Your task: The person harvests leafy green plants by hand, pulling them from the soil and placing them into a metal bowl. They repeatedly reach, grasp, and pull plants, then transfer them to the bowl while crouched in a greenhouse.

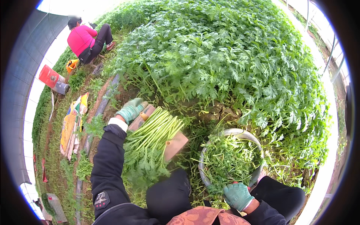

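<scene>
A bundle of leafy greens [157,126], stems pointing up and to the right, lies on a flat board [175,144] between short upright pegs. My left hand [133,109], in a green knitted glove, rests at the board's upper left end beside one peg, fingers close together; I cannot tell whether it grips the board. At the lower right, my gloved right hand [237,196] is closed around a red handle [234,182] at the near rim of a round grey tub [204,157]. What the handle belongs to is mostly hidden. Loose leaves and stems [229,160] fill much of the tub.
Dense leafy plants [213,56] stand ahead and to the right. A grey hose [102,105] runs along the left. Beyond it lie printed sacks [71,126], a red bucket [49,76] and a grey plastic crate [57,208]. A co-worker in pink [81,39] sits at the upper left.
</scene>
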Motion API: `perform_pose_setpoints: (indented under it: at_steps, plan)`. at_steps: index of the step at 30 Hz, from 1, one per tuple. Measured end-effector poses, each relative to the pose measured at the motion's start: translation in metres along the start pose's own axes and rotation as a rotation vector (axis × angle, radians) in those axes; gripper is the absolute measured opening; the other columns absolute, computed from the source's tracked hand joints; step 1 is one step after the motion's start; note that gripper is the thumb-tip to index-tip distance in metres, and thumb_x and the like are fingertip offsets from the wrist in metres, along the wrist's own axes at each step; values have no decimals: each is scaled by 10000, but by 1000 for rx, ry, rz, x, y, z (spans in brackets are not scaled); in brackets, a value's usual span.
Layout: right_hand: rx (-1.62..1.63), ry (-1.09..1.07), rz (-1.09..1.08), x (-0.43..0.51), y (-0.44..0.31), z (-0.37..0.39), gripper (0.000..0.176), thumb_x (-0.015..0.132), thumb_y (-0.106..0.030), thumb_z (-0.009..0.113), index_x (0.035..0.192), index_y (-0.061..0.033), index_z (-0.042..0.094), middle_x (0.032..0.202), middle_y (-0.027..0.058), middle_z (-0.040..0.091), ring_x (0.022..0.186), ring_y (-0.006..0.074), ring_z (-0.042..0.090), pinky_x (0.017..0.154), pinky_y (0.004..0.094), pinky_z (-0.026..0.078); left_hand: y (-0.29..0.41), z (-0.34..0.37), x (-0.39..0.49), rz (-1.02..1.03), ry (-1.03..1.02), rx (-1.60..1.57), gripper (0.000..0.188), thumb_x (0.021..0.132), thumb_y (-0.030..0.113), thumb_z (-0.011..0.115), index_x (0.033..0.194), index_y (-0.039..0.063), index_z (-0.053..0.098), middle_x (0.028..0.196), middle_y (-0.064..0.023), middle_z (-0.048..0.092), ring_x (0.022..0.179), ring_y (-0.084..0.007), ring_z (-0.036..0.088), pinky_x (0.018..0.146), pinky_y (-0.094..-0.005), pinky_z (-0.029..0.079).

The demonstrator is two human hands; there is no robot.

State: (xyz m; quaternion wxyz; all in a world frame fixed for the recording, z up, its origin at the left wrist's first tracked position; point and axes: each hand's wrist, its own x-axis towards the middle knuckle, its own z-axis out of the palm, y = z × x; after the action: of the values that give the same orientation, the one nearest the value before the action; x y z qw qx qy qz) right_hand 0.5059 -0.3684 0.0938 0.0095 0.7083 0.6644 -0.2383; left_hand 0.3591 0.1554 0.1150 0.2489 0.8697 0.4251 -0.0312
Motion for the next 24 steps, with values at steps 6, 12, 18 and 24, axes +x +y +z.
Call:
perform_pose_setpoints:
  at_steps: [6,12,18,24]
  plan:
    - [-29,-50,24,-8,0,12,120,794,-178,567,822,-67,603,744,81,641,682,264,650,580,400,472,73,87,-58,-26,-60,603,1160,731,746,519,1458,-42,76,1535,-209,74,1425,-334,96,1142,-414,131]
    - [-5,-105,67,-4,4,19,122,749,-132,582,757,-56,677,716,118,671,687,278,674,526,410,485,50,130,-63,-141,42,583,1043,766,698,517,1447,-16,177,1476,-212,260,1377,-347,236,1110,-520,145]
    - [34,-109,81,-2,5,30,133,762,-138,578,756,-58,683,755,119,683,713,290,679,559,416,500,33,151,-60,-78,194,633,911,792,635,535,1391,-2,278,1377,-170,403,1241,-306,403,1048,-526,248]
    - [55,-234,135,-4,9,33,153,772,-172,604,792,-47,689,800,120,692,762,284,687,601,411,515,38,149,-65,-39,273,661,876,785,620,557,1351,3,299,1346,-163,419,1209,-301,417,1031,-513,266]
